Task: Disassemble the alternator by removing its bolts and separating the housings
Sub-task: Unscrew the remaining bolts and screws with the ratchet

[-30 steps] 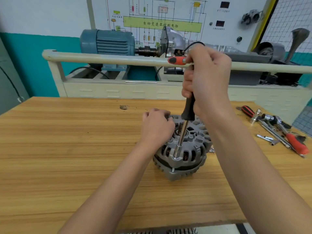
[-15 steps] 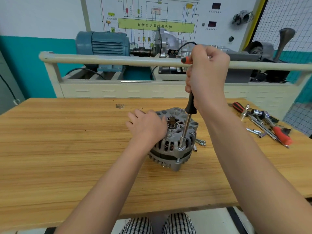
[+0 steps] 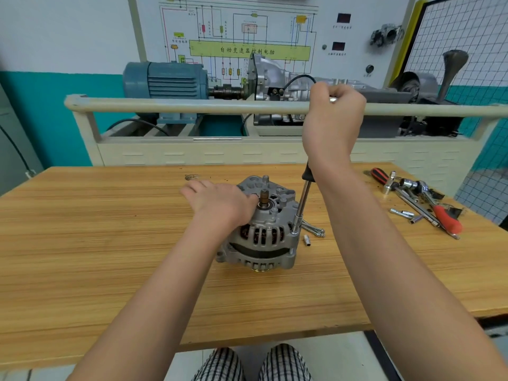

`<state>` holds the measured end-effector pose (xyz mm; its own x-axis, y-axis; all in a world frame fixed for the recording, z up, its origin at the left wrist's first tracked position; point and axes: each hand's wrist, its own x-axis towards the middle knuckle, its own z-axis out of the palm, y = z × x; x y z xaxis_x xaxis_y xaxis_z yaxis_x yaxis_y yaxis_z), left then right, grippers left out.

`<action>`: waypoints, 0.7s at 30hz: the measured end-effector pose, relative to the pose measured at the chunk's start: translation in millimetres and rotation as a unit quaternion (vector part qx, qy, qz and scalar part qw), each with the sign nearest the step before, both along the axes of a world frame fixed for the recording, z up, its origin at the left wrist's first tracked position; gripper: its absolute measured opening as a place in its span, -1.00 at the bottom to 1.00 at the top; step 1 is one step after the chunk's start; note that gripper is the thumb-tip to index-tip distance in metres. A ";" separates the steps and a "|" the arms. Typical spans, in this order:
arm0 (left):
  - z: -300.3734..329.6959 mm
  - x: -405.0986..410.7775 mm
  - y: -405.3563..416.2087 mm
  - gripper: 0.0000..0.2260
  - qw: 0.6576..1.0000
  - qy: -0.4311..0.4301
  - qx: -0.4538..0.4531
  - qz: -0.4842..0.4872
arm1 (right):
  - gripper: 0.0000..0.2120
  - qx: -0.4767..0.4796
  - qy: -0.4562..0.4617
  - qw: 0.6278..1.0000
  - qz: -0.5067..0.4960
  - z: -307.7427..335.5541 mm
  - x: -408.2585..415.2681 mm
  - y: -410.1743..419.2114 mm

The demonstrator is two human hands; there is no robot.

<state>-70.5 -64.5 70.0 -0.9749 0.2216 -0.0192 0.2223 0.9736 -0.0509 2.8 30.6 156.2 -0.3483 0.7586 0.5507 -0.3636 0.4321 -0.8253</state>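
A grey alternator (image 3: pixel 264 237) stands shaft-up in the middle of the wooden table (image 3: pixel 96 243). My left hand (image 3: pixel 220 204) lies on its top left, fingers spread flat over the housing. My right hand (image 3: pixel 332 125) grips the handle of a nut driver (image 3: pixel 301 204) held nearly upright. The driver's socket tip sits on a bolt at the alternator's right edge. Most of the handle is hidden inside my fist.
Loose bolts (image 3: pixel 313 229) and a small socket (image 3: pixel 307 240) lie just right of the alternator. A ratchet, sockets and red-handled tools (image 3: pixel 423 202) are spread at the table's right. A training bench with a blue motor (image 3: pixel 165 81) stands behind the table.
The view has pulled back and the alternator sits farther from me. The driver tip now stands on a bolt at the right edge instead of the front. My left hand's fingers have spread flatter.
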 end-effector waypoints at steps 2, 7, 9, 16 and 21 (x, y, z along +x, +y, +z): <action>3.3 -4.5 0.9 -0.23 1.000 -0.012 -0.001 0.005 | -0.63 0.011 -0.009 1.000 -0.020 -0.1 -1.6 0.6; -6.8 -2.7 16.6 -0.32 0.979 0.040 0.187 -0.065 | -0.76 0.020 -0.048 0.997 -0.055 0.1 -3.3 -4.1; -11.5 2.3 19.2 -0.18 0.976 0.044 0.200 -0.072 | -0.81 0.031 -0.054 0.996 -0.058 0.0 -3.0 -8.8; -11.8 3.0 16.9 0.13 0.993 0.019 0.100 -0.061 | -0.83 0.060 -0.056 0.995 -0.053 -1.8 -1.5 -21.4; -17.1 -3.3 20.6 -0.13 0.990 0.029 0.128 -0.046 | -0.81 0.052 -0.022 0.998 -0.022 -3.5 -0.7 -14.6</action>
